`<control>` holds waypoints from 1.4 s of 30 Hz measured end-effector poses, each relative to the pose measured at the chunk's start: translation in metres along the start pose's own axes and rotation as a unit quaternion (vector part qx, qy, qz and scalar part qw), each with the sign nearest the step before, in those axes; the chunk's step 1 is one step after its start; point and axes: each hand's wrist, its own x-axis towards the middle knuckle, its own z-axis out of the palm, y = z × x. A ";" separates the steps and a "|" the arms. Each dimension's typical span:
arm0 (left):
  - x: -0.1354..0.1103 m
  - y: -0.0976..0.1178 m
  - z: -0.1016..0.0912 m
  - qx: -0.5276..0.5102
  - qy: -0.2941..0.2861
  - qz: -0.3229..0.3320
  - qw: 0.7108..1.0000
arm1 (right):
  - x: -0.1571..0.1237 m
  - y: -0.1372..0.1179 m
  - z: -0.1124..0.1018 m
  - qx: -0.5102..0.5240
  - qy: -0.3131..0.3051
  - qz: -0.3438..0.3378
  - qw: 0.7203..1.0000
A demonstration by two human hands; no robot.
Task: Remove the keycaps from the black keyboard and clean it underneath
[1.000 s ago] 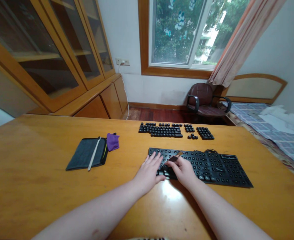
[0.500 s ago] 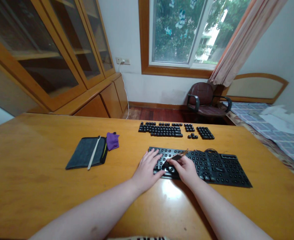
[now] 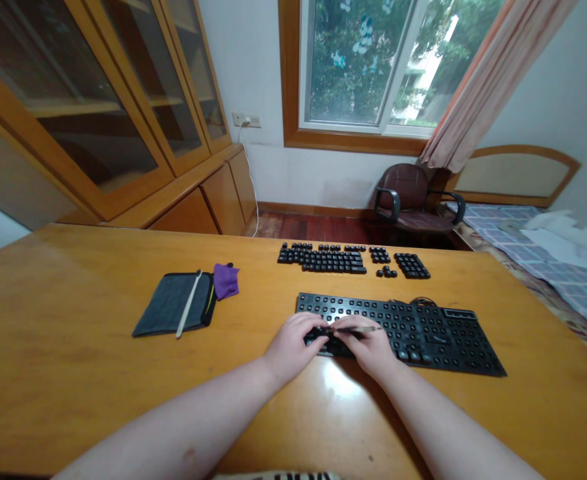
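At left half of keyboard: right hand, fingers clamped on slim tool; left hand, finger closure indiscernible.

Keycaps lie behind the keyboard, pouch left.

Wears a pale cream fabric garment printed with bold, dark block letters, cropped to a thin strip and unreadable. Shows a bare left hand, a bare right hand, uncovered, tapering forearms and a small roundish mark on the left one.
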 end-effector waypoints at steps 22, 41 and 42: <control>0.002 -0.001 -0.002 -0.119 0.000 -0.083 0.989 | -0.002 0.002 -0.005 -0.048 -0.050 -0.086 0.994; 0.032 -0.006 -0.033 -0.182 0.093 -0.136 0.969 | -0.003 0.007 -0.015 -0.085 -0.043 -0.185 0.978; 0.039 -0.010 -0.039 -0.132 0.076 -0.124 0.981 | -0.002 0.006 -0.015 -0.087 -0.043 -0.186 0.978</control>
